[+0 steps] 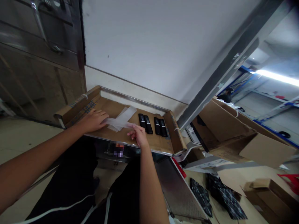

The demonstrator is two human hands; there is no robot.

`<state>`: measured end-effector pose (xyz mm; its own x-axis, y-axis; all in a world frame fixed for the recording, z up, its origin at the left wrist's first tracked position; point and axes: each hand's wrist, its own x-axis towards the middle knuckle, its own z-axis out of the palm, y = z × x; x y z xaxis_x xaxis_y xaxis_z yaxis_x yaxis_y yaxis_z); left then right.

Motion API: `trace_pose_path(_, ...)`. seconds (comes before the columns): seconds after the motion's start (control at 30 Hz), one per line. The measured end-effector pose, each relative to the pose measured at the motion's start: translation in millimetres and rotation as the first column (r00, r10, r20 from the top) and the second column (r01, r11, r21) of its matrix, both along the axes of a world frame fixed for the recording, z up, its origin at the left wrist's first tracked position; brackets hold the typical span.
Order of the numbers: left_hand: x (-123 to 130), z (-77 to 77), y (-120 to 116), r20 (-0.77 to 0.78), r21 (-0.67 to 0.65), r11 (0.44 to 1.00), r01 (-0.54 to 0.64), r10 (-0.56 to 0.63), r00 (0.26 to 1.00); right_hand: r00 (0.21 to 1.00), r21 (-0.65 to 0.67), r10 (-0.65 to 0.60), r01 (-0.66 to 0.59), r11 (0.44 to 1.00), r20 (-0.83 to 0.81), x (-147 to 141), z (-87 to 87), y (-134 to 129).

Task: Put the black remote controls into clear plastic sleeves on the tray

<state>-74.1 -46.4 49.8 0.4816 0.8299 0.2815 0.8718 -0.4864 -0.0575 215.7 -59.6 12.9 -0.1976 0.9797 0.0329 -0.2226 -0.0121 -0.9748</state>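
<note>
A clear plastic sleeve is stretched between my hands, low over a cardboard-lined tray. My left hand holds its left end, fingers closed, though the grip is partly hidden. The right end is pinched between thumb and forefinger of my right hand, whose other fingers curl loosely. Beneath lie more clear plastic sleeves, crossing each other. Just right of my right hand lie black remote-like devices with small white labels, a left pair and a right pair, side by side.
Raised cardboard walls border the tray at both ends, and a white wall rises behind it. To the right stands a big open carton. Black patterned bags and another carton lie low on the right. A metal door is at left.
</note>
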Motion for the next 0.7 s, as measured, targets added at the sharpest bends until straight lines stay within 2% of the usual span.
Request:
trace_pose_path(0.1, -16.4, 4.3, -0.7, -0.056, 0.006, 0.999, -0.033, 0.033, 0.998, 1.0, -0.019, 0.007, -0.008, 1.0, -0.018, 0.0, 1.5, 0.2)
trace_pose_path(0.2, -18.8, 16.8, -4.0, -0.021, 0.017, 0.995, -0.095, 0.095, 0.995, 1.0, -0.023, -0.021, 0.021, 1.0, -0.015, -0.5, 0.0, 1.1)
trace_pose_path(0.3, 3.9, 33.3, -13.2, 0.131, -0.008, 0.996, -0.086, 0.087, 0.988, 1.0, -0.012, -0.022, 0.022, 1.0, 0.015, -1.6, -2.2, 2.1)
trace_pose_path(0.37, 31.6, 38.2, -20.6, 0.221, -0.032, 0.999, 0.009, -0.001, 0.975, 0.999, 0.0, 0.001, -0.001, 1.0, 0.049, -2.0, -2.6, 2.3)
trace_pose_path(0.43, 62.3, 34.5, -25.9, 0.23, -0.048, 0.991, 0.122, -0.108, 0.967, 0.995, 0.01, 0.024, -0.025, 1.0, 0.096, -1.7, -2.1, 1.8)
trace_pose_path(0.5, 88.9, 24.2, -27.5, 0.222, -0.023, 0.986, 0.163, -0.154, 0.963, 0.99, 0.016, 0.04, -0.042, 0.999, 0.138, -0.7, -1.4, 0.6)
trace_pose_path(0.6, 113.5, 7.0, -24.9, 0.208, 0.044, 0.99, 0.137, -0.144, 0.968, 0.99, 0.022, 0.035, -0.039, 0.999, 0.137, 1.2, -0.1, -2.1)
trace_pose_path(0.7, 121.3, -3.4, -22.4, 0.181, 0.115, 0.989, 0.089, -0.109, 0.977, 0.996, 0.018, -0.01, 0.009, 1.0, 0.088, 2.7, 1.7, -4.5)
